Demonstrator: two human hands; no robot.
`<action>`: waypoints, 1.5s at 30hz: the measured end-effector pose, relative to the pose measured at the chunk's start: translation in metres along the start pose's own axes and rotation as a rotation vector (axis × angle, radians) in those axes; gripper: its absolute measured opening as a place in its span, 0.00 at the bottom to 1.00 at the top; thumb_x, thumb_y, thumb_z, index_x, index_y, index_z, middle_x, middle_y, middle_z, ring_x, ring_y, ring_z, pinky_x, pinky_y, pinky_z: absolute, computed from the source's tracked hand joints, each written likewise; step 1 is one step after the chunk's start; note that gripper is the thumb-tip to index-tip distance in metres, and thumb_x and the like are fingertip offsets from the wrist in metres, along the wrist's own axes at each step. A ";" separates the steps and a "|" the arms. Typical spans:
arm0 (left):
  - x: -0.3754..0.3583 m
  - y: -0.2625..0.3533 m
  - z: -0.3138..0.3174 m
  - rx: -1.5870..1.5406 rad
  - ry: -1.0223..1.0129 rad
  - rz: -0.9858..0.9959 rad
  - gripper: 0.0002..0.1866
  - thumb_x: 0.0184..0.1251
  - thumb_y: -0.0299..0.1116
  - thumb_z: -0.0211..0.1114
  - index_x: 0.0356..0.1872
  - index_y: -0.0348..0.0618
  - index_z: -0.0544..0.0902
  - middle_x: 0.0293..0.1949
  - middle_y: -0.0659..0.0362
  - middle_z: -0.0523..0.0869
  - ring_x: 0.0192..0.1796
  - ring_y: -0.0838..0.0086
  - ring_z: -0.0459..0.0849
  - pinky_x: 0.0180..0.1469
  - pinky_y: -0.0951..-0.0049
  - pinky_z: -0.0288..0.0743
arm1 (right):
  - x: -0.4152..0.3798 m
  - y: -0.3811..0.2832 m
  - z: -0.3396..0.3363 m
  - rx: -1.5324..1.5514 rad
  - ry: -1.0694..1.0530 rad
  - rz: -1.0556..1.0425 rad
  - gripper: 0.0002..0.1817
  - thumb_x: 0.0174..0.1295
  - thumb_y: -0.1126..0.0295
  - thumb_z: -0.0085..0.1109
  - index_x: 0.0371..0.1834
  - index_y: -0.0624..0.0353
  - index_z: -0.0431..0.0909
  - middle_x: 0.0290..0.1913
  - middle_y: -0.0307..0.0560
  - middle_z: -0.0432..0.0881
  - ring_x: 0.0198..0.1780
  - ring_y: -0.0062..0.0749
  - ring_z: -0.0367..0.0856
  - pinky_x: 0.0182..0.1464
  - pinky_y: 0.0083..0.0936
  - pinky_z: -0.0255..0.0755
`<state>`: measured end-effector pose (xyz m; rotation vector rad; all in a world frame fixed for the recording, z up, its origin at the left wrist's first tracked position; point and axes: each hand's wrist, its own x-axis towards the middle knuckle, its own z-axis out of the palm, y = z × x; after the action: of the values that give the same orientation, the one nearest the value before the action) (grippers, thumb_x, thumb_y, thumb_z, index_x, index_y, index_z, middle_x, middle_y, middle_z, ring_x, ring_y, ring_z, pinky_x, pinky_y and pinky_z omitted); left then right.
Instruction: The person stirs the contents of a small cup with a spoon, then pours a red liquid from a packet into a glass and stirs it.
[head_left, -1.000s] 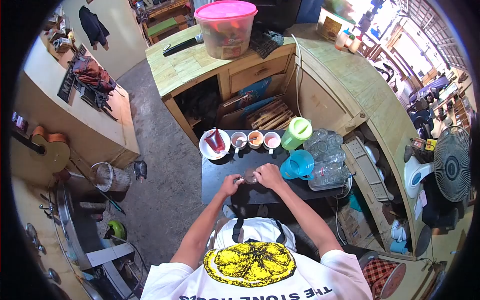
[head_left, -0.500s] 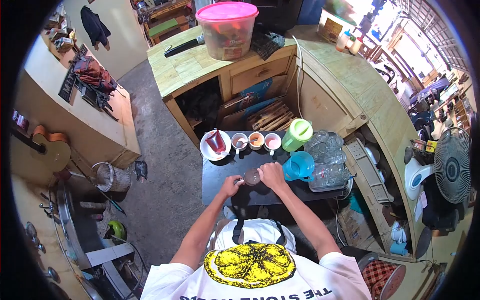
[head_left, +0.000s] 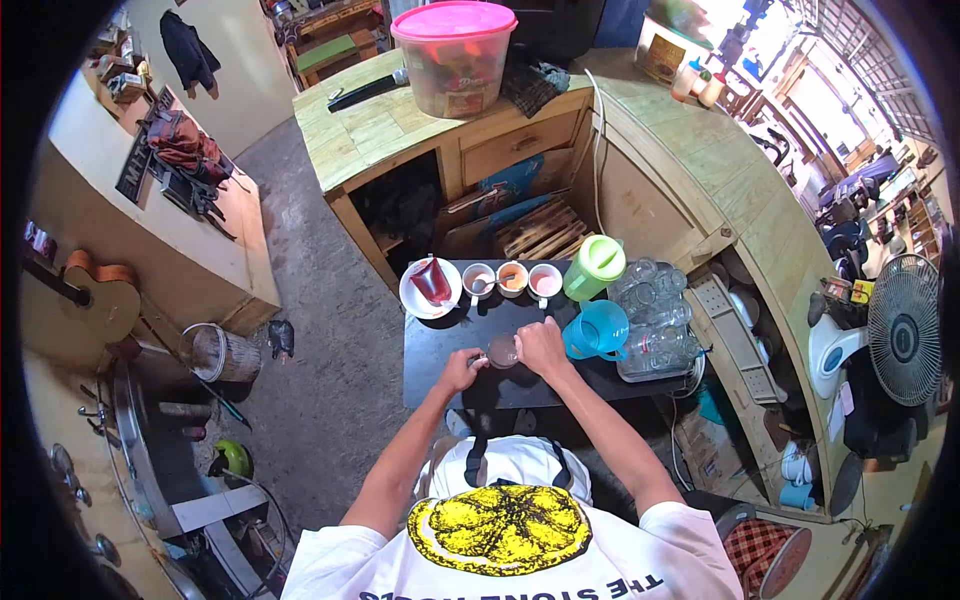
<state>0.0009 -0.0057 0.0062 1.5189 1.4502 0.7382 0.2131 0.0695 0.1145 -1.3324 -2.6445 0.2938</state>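
Note:
A clear glass mug (head_left: 503, 351) with brownish contents is on or just above the dark tabletop, between my two hands. My left hand (head_left: 462, 370) is closed around its handle side. On the mug's other side, my right hand (head_left: 541, 347) is closed at the rim; whatever its fingers hold is hidden. Beyond them stand three small cups: one (head_left: 479, 281) with a spoon, an orange-toned one (head_left: 512, 280) and a pinkish one (head_left: 544, 283). A bag of red liquid (head_left: 432, 283) rests in a white bowl (head_left: 408, 300). Close to my right hand is a blue pitcher (head_left: 598, 330).
A green lidded pitcher (head_left: 595, 268) stands behind the blue one. Several upturned glasses (head_left: 655, 325) crowd a tray at the right edge of the dark table (head_left: 425, 375). A wooden counter (head_left: 370, 140) curves around, bearing a pink-lidded tub (head_left: 453, 65). A fan (head_left: 903, 330) is at far right.

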 end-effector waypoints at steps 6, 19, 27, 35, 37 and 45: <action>0.002 0.000 0.001 0.012 0.001 -0.002 0.09 0.67 0.32 0.63 0.40 0.38 0.87 0.37 0.48 0.90 0.44 0.53 0.88 0.50 0.59 0.78 | -0.003 -0.002 0.004 0.168 0.014 -0.034 0.13 0.58 0.63 0.63 0.22 0.59 0.85 0.25 0.55 0.84 0.30 0.50 0.84 0.42 0.45 0.72; 0.003 -0.003 0.000 -0.008 0.006 -0.015 0.10 0.68 0.34 0.63 0.40 0.38 0.87 0.37 0.47 0.89 0.44 0.53 0.88 0.50 0.60 0.78 | -0.004 -0.010 0.004 0.061 0.131 -0.090 0.13 0.58 0.63 0.62 0.21 0.58 0.85 0.23 0.53 0.84 0.28 0.47 0.84 0.41 0.40 0.70; 0.001 -0.001 0.001 -0.006 -0.002 -0.010 0.10 0.68 0.33 0.63 0.41 0.38 0.87 0.38 0.46 0.89 0.44 0.52 0.88 0.50 0.60 0.78 | -0.003 -0.009 -0.001 0.069 -0.052 -0.067 0.12 0.59 0.63 0.62 0.22 0.58 0.85 0.25 0.54 0.85 0.30 0.47 0.85 0.43 0.43 0.73; 0.002 -0.008 0.003 -0.004 -0.004 -0.015 0.10 0.68 0.34 0.63 0.41 0.37 0.86 0.38 0.47 0.89 0.45 0.53 0.88 0.51 0.60 0.78 | -0.003 -0.004 0.001 0.007 0.001 0.050 0.14 0.58 0.61 0.64 0.23 0.58 0.86 0.24 0.57 0.84 0.29 0.51 0.84 0.41 0.45 0.73; 0.003 -0.010 0.003 -0.012 -0.005 -0.009 0.10 0.68 0.34 0.63 0.41 0.37 0.86 0.38 0.47 0.89 0.45 0.54 0.88 0.50 0.60 0.78 | -0.005 -0.003 0.005 0.051 -0.017 0.050 0.14 0.59 0.61 0.63 0.23 0.58 0.86 0.25 0.57 0.84 0.29 0.51 0.84 0.40 0.44 0.74; 0.001 -0.004 0.001 0.001 0.003 -0.016 0.10 0.68 0.33 0.63 0.41 0.38 0.86 0.37 0.48 0.90 0.44 0.55 0.89 0.50 0.61 0.78 | 0.002 -0.007 -0.005 0.069 0.047 0.116 0.15 0.58 0.60 0.64 0.21 0.59 0.86 0.25 0.59 0.84 0.31 0.55 0.85 0.38 0.49 0.78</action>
<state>0.0005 -0.0049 0.0017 1.5060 1.4637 0.7300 0.2073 0.0678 0.1209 -1.4550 -2.5005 0.3605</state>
